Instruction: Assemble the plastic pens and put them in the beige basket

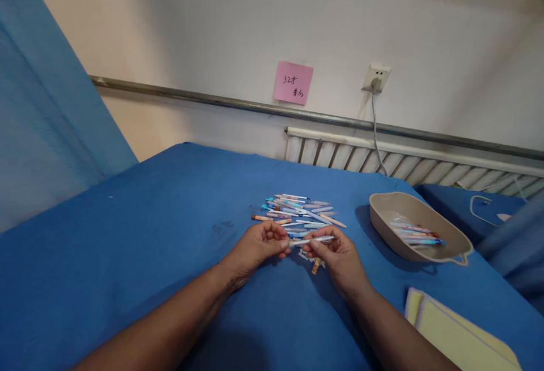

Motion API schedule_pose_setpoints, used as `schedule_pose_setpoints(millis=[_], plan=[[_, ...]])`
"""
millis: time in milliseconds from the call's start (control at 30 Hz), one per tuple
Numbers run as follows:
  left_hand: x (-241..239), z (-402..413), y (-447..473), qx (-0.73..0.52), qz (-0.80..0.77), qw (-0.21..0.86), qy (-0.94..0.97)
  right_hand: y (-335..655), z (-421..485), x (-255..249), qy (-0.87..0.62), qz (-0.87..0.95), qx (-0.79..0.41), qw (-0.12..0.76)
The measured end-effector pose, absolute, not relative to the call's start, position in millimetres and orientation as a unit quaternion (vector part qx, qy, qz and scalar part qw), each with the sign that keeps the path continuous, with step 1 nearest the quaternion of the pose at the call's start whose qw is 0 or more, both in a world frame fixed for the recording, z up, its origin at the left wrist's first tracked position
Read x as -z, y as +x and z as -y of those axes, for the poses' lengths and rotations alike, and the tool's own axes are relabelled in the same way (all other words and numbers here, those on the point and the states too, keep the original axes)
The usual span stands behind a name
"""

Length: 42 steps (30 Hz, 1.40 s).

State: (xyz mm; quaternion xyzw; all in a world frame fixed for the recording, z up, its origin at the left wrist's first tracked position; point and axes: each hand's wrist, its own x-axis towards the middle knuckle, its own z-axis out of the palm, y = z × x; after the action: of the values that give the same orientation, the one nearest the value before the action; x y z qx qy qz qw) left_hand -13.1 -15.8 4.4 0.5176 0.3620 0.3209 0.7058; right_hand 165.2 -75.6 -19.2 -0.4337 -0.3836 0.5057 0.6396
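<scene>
Crosswise, 1 white pen [300,242] bridges left hand [262,245] and right hand [338,257].

A pink note [293,82] hung at twelve o'clock in the head view, on the pale wall [212,37] just above the metal rail [232,101]; its upper line [289,80], written by hand in dark strokes towards ten o'clock on the note, read "32", followed by one more character that resembled 才 but could not be made out for certain; its lower line [298,93], towards five o'clock, held smaller, cursive characters, too small and blurred to be read.
</scene>
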Motion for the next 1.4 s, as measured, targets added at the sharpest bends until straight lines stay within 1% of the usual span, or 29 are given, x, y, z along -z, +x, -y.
schedule_pose_setpoints(millis=[133,267,333,467,600,667,767,867,1000,1167,1267,1333,1400], plan=[[-6,16,-12,-0.36,-0.345,0.673,0.546,165,77,16,-0.453,0.392,-0.502,0.624],[-5,16,-12,-0.384,-0.345,0.641,0.568,165,78,16,-0.443,0.38,-0.503,0.638],[-5,16,-12,-0.369,-0.351,0.646,0.569,165,77,17,-0.438,0.376,-0.505,0.641],[-3,16,-14,-0.282,-0.389,0.655,0.584,166,77,20,-0.444,0.398,-0.493,0.634],[-3,18,-15,-0.279,-0.387,0.647,0.595,170,76,24,-0.481,0.436,-0.468,0.6],[-4,18,-15,-0.279,-0.375,0.653,0.596,173,75,25,-0.506,0.47,-0.438,0.576],[-2,17,-14,-0.272,-0.372,0.655,0.599,179,75,24,-0.541,0.555,-0.34,0.533],[2,14,-15,-0.278,-0.377,0.649,0.599,181,77,21,-0.536,0.636,-0.278,0.48],[4,11,-17,-0.279,-0.379,0.644,0.603,180,79,21,-0.518,0.677,-0.285,0.438],[-2,11,-17,-0.294,-0.35,0.655,0.602,178,76,29,-0.519,0.654,-0.312,0.453],[-3,11,-16,-0.278,-0.387,0.654,0.588,179,76,30,-0.516,0.639,-0.329,0.467],[-1,10,-16,-0.255,-0.414,0.632,0.603,180,77,28,-0.513,0.648,-0.318,0.464],[1,8,-17,-0.248,-0.406,0.623,0.621,181,78,26,-0.514,0.66,-0.302,0.456]])
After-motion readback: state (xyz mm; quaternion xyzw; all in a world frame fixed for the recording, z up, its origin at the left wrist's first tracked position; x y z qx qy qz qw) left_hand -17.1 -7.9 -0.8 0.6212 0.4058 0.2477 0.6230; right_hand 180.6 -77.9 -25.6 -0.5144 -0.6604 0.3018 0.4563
